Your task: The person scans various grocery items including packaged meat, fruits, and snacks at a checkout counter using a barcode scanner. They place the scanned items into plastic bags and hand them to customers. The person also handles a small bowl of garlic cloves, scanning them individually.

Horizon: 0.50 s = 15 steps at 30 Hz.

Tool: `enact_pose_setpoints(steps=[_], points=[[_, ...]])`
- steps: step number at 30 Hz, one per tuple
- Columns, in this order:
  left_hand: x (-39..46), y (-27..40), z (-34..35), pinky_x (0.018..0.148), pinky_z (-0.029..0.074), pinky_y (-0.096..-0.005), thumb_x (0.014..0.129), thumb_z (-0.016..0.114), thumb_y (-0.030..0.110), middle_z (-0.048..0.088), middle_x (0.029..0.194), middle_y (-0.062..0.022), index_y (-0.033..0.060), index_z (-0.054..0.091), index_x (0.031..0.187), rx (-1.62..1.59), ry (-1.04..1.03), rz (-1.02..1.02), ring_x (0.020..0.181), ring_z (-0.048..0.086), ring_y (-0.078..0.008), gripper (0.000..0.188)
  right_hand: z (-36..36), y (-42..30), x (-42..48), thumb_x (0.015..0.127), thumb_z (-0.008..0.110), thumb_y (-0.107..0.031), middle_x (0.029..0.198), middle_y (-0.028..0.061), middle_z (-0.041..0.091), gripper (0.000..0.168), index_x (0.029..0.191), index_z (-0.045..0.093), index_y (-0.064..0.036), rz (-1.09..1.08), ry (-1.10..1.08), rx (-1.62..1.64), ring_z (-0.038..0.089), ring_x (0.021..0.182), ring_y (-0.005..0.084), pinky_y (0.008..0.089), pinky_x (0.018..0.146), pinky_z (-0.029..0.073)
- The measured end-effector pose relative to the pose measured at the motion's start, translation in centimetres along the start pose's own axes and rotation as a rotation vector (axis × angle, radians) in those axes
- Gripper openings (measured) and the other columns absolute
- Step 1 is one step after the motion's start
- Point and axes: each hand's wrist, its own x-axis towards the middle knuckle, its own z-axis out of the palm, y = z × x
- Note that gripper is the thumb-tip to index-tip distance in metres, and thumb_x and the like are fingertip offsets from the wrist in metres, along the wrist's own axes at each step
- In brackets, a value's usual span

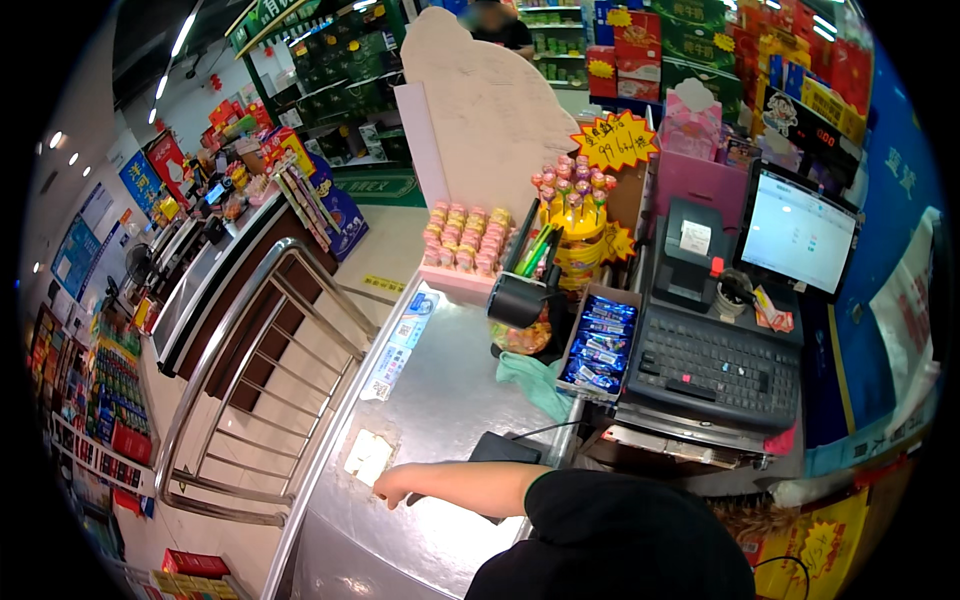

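My left hand (391,484) is stretched out over the steel checkout counter (450,367), its fingers bent downward. It is at the near edge of a bright, reflective square plate (370,454) set in the countertop. Whether the fingers hold anything is hidden. Beside my forearm lies a flat black object (506,448), with a dark cable near it. A dark edge also shows under the wrist, mostly covered by the arm. My right hand is out of view.
Right of the counter are a cash-register keyboard (712,371), receipt printer (686,259) and lit monitor (799,229). A box of blue-wrapped snacks (598,345), green cloth (536,382), black scanner (517,300) and lollipop tub (579,251) stand ahead. A metal railing (199,390) runs left. A person (502,30) is beyond.
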Motion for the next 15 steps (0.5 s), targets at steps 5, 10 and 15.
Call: enact_pose_setpoints(steps=[5, 10, 15], points=[[0.3, -3.7, 1.0, 0.043, 0.036, -0.0292, 0.084, 0.056, 0.025, 0.050, 0.057, -0.0049, 0.0042, 0.060, 0.094, -0.119, 0.007, -0.041, 0.046, 0.046, -0.0180, 0.023, -2.8, -1.9, -2.9, 0.069, 0.070, -0.019, 0.078, 0.0100, 0.063, 0.029, 0.092, 0.060, -0.005, -0.183, 0.298, 0.248, 0.062, 0.074, 0.0215, 0.0350, 0.064, 0.049], [1.2, -1.7, -3.3, 0.042, 0.036, -0.0284, 0.084, 0.056, 0.025, 0.049, 0.055, -0.0039, 0.0045, 0.060, 0.093, -1.126, -0.112, -0.153, 0.045, 0.045, -0.0169, 0.023, -9.3, -9.8, -10.3, 0.080, 0.064, -0.016, 0.073, 0.0030, 0.060, 0.012, 0.081, 0.056, -0.007, -0.539, 0.521, 0.909, 0.060, 0.069, 0.0095, 0.0258, 0.058, 0.048], [1.2, 14.6, -16.5, 0.067, 0.040, -0.0220, 0.092, 0.052, 0.027, 0.054, 0.095, 0.0007, 0.0092, 0.052, 0.112, -1.628, -0.267, 0.437, 0.081, 0.051, -0.0081, 0.028, -13.8, -19.0, -20.6, 0.093, 0.049, -0.036, 0.060, -0.0020, 0.047, 0.032, 0.074, 0.048, -0.010, -1.000, 0.282, 1.516, 0.046, 0.054, 0.0099, 0.0382, 0.090, 0.044]])
